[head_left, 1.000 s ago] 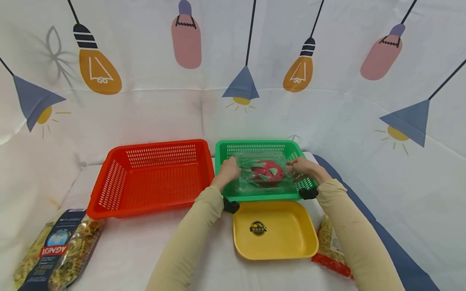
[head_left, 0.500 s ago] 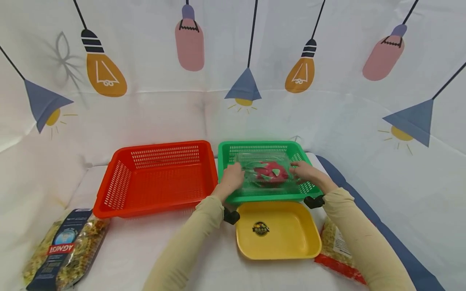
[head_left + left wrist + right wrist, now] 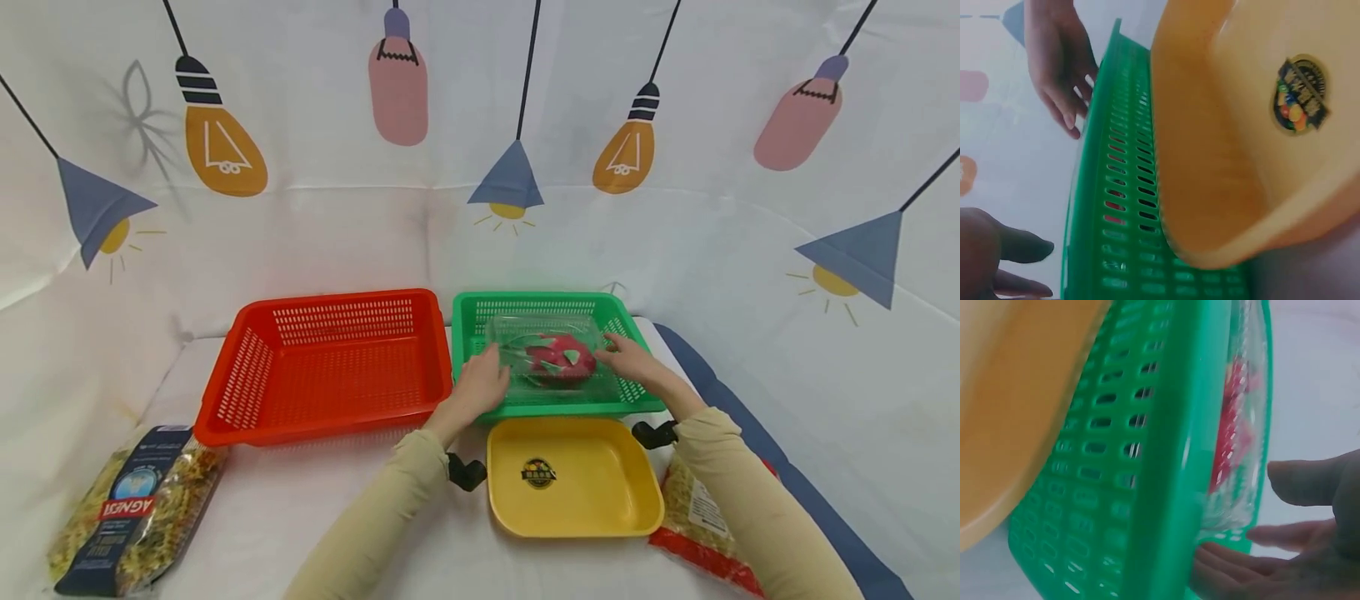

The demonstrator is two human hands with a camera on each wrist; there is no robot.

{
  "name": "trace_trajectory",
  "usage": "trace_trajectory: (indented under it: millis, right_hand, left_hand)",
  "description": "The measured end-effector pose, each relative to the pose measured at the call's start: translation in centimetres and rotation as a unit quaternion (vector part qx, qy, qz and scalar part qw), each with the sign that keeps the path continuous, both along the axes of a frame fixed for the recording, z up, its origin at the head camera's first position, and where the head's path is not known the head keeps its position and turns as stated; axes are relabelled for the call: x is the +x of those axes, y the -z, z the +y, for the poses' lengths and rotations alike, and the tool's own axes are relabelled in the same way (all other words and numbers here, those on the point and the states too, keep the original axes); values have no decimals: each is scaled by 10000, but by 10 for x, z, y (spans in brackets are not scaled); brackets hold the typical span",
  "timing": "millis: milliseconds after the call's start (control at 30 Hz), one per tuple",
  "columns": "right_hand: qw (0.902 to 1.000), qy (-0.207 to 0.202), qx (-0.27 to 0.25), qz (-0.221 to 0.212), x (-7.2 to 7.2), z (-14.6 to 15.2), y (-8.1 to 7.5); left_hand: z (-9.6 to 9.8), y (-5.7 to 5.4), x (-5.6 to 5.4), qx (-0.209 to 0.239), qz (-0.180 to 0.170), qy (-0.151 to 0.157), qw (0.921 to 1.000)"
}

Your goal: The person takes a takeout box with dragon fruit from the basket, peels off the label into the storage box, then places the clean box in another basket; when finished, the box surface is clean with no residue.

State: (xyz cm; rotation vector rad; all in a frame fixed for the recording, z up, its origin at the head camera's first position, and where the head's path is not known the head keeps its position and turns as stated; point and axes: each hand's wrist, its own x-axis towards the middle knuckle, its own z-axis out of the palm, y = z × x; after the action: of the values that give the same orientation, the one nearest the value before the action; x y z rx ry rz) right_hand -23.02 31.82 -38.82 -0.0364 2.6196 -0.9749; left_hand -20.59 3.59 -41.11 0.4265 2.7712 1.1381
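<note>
A clear plastic clamshell box [image 3: 547, 321] with a pink-and-green dragon fruit [image 3: 562, 358] in it lies inside the green basket [image 3: 555, 410]. At the box's left end is my left hand [image 3: 480, 385], its thumb and fingers [image 3: 1025, 245] apart with nothing between them. My right hand [image 3: 637, 365] hovers by the box's right end. Its thumb [image 3: 1304, 481] stands away from the fingers, and they grip nothing. In the right wrist view the clamshell's ridged edge shows just behind the basket's rim. Whether a fingertip still touches the box, I cannot tell.
An orange-red basket [image 3: 337, 375] stands to the left of the green one. In front is a yellow tray [image 3: 577, 492] with a fruit sticker. A pasta bag [image 3: 131, 508] lies at far left; another bag [image 3: 693, 508] lies partly under my right forearm.
Both hands have loosened from the ends of the clamshell box. The left hand has drawn back a little toward me, the right slightly outward. The box stays in the green basket.
</note>
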Motion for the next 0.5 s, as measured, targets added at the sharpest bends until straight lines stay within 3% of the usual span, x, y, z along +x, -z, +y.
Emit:
trace_trajectory:
  millis: [167,333,500]
  right_hand:
    - [9981,44,52,619,15,-9,-7]
    - [9879,-39,312,1517,36,-22,-10]
    - [9744,-230,299,2214,56,-38,-9]
  left_hand:
    - [-17,-1,19,185,322,300,9989]
    - [-37,0,43,406,915,430,9940]
    - [-62,-1,67,106,1379,349,9898]
